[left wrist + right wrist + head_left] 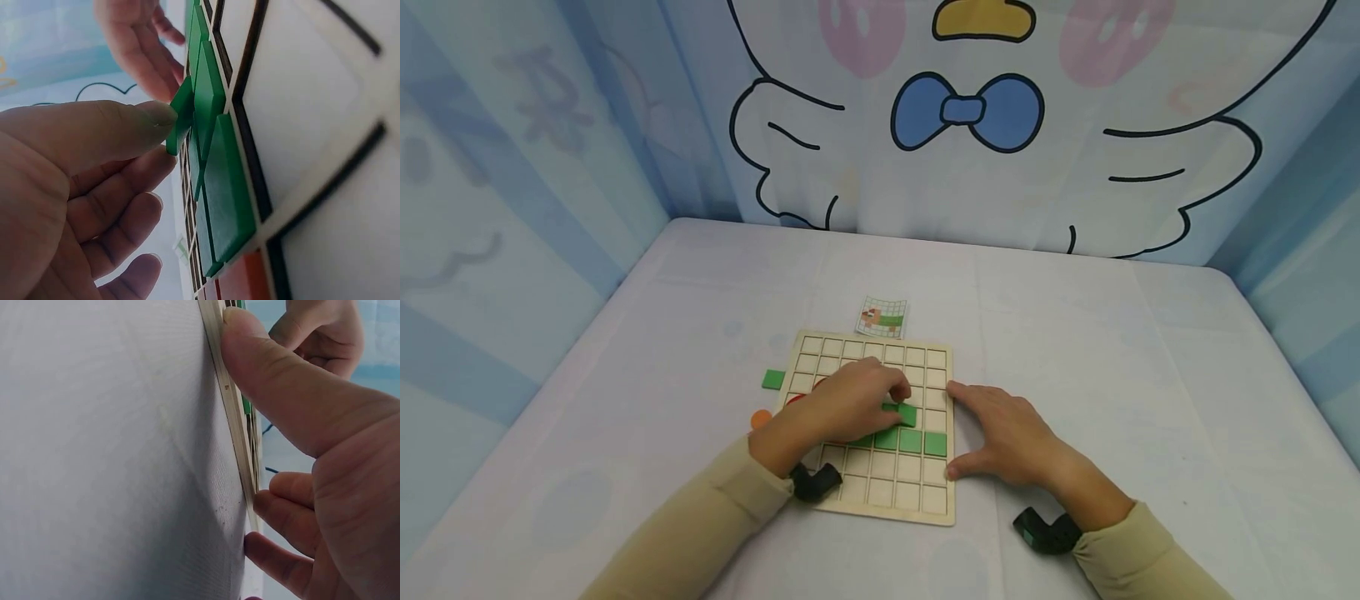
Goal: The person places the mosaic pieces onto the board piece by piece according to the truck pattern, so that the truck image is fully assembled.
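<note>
A wooden grid board lies on the white table. Over its middle, my left hand pinches a green square tile between thumb and fingers. In the left wrist view, that tile tilts against the row of green tiles set in the grid. Reddish-orange tiles sit beside that row. My right hand rests at the board's right edge, thumb and fingers spread apart and touching the rim. Red pieces on the board are partly hidden by the left forearm.
A small pattern card lies just behind the board. Left of the board are a loose green tile and an orange round piece. A printed curtain hangs behind the table.
</note>
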### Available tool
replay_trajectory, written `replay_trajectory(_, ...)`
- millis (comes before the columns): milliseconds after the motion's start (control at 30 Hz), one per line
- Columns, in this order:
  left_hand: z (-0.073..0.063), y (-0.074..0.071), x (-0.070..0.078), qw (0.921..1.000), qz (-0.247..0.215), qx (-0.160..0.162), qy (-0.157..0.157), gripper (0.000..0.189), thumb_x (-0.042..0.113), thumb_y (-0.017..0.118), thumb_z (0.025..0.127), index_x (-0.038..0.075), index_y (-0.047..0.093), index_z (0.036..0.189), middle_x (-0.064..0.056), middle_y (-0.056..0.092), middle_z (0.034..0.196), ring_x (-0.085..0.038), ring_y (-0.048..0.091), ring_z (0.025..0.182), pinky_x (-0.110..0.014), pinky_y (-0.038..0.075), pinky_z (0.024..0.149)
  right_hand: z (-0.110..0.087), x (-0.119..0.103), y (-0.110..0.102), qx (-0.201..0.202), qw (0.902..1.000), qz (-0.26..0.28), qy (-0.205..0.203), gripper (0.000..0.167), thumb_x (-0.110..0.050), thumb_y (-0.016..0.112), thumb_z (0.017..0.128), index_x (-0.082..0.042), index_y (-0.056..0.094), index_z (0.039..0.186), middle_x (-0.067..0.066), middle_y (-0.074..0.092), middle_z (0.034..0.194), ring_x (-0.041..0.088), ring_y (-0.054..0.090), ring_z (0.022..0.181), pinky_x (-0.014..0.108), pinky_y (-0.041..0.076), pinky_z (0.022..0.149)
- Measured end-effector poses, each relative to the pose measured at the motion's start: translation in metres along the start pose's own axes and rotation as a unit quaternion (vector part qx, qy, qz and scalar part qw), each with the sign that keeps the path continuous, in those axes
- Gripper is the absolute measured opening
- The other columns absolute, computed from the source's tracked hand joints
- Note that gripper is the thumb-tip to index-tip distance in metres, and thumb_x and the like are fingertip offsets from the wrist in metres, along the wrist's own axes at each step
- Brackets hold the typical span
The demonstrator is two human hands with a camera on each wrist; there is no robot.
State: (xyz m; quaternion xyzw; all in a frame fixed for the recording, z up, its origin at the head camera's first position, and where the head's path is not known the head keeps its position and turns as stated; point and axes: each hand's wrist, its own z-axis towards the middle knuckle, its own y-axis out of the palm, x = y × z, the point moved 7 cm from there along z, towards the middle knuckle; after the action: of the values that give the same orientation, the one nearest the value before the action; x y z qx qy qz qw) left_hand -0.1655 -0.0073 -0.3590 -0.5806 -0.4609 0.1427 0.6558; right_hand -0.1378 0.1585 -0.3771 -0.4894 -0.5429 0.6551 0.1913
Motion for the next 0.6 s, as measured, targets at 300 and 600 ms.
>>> replay_trajectory(300,0.0025,0.0016,0.0027,1.0000,-0.006,-0.001,0.006,0.021,0.017,0.076,0.089,0.011,0.070,0.108,0.003,0.069,0.101,-0.016,0.059,0.098,-0.032,0.049,0.087,0.0003,0.0007,0.0007,0.002,1.0000,-0.004,0.000,0.102,-0.053,0.087,0.070,-0.001,0.046,0.147,0.017,0.053,0.143,0.039,0.047,0.131,0.063,0.039,0.099)
replay_trajectory(600,0.0044,0.0036,0.0047,1.0000,0.004,-0.004,0.008,0.021,0.018,0.076,0.090,0.010,0.070,0.109,0.002,0.069,0.102,-0.015,0.060,0.098,-0.032,0.049,0.088,0.0006,0.0000,0.0008,0.001,1.0000,-0.006,-0.002,0.102,-0.053,0.087,0.070,-0.001,0.046,0.147,0.017,0.053,0.143,0.039,0.047,0.131,0.062,0.039,0.099)
